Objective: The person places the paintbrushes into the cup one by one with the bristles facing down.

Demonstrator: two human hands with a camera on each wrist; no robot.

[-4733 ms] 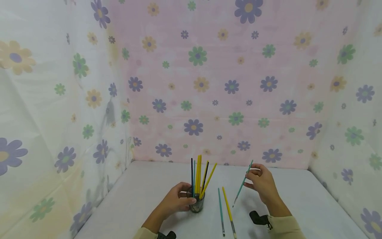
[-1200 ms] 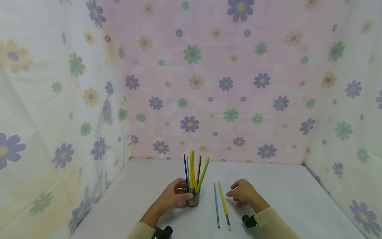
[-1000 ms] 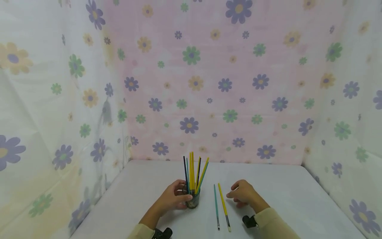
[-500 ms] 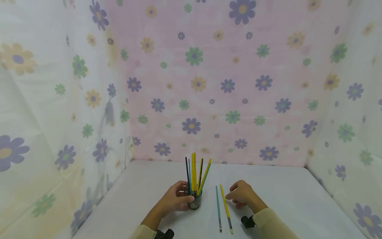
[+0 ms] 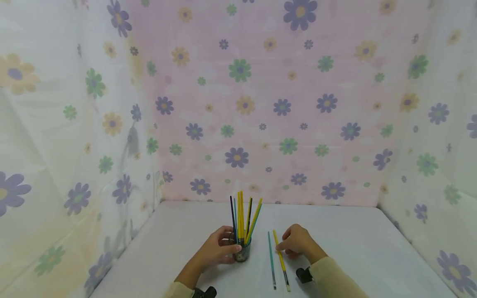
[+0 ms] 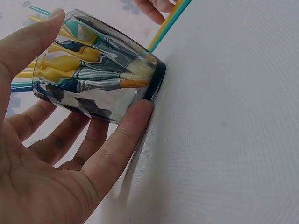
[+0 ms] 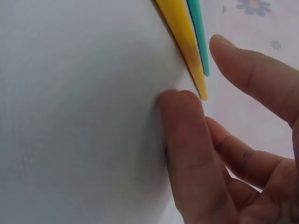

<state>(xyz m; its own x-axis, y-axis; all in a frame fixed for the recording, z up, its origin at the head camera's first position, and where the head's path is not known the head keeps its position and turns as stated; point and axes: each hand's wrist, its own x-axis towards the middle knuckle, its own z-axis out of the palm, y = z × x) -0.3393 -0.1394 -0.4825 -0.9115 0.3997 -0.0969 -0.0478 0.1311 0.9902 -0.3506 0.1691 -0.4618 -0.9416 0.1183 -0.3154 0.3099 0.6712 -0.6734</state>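
Note:
My left hand (image 5: 214,248) holds a clear drinking glass (image 5: 243,254) with a dark base, thumb at the rim and fingers round the side. Several yellow, teal and dark paintbrushes (image 5: 240,219) stand in it, bristles down, as the left wrist view shows through the glass (image 6: 122,103). Right of the glass, a teal paintbrush (image 5: 271,258) and a yellow paintbrush (image 5: 282,265) lie side by side, bristle ends towards me. Over the yellow one's handle end is my right hand (image 5: 298,240). In the right wrist view its thumb and fingers are spread, apart from the yellow handle (image 7: 180,30).
A white cloth-covered table (image 5: 354,244) lies under everything. Pink floral fabric (image 5: 261,82) hangs behind its far edge, with white floral fabric (image 5: 44,157) on the left and more on the right. Each wrist wears a small black camera (image 5: 303,275).
Earlier my right hand held a teal paintbrush in the air; that hand then came down without it, and a teal handle now shows at the glass's right. Lately it has shifted left over the yellow paintbrush.

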